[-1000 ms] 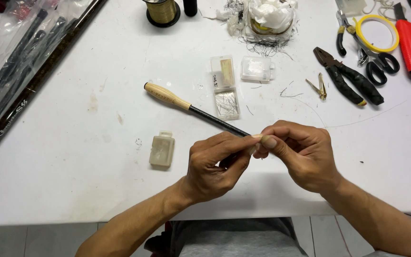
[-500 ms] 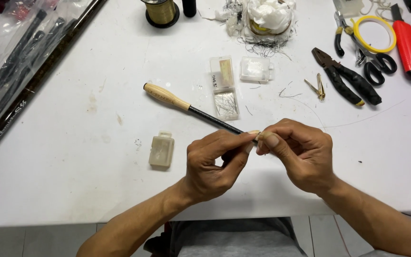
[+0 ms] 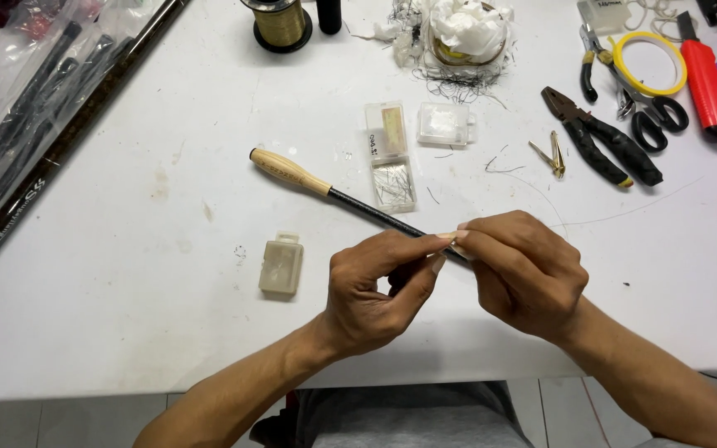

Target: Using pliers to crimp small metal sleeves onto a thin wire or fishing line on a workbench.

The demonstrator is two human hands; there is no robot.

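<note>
Head view of a white worktable (image 3: pixel 126 274). The left hand (image 3: pixel 375 290) and right hand (image 3: pixel 524 274) meet above the near edge of the table, their fingertips pressed together in a pinch around the near end of a thin dark rod (image 3: pixel 375 214). What the fingertips grip beyond the rod itself is too small to tell. The rod runs diagonally away to the upper left, resting on the table, and ends in a pale wooden handle (image 3: pixel 288 172).

Just left of the left hand lies a small closed beige plastic box (image 3: pixel 281 264). Beyond the rod lie two clear hinged cases (image 3: pixel 392 158), one open, and a third clear case (image 3: pixel 444 124) beside them. Farther back stand a spool of gold thread (image 3: pixel 280 23) and a heap of white tissue with dark thread scraps (image 3: pixel 462 37). To the right lie black pliers (image 3: pixel 603 148), black-handled scissors (image 3: pixel 657 120), a roll of yellow tape (image 3: pixel 647 62), a red-handled tool (image 3: pixel 707 83) and small brass clippers (image 3: pixel 551 153). Long dark rods in clear plastic sleeves (image 3: pixel 35 108) lie along the left edge
</note>
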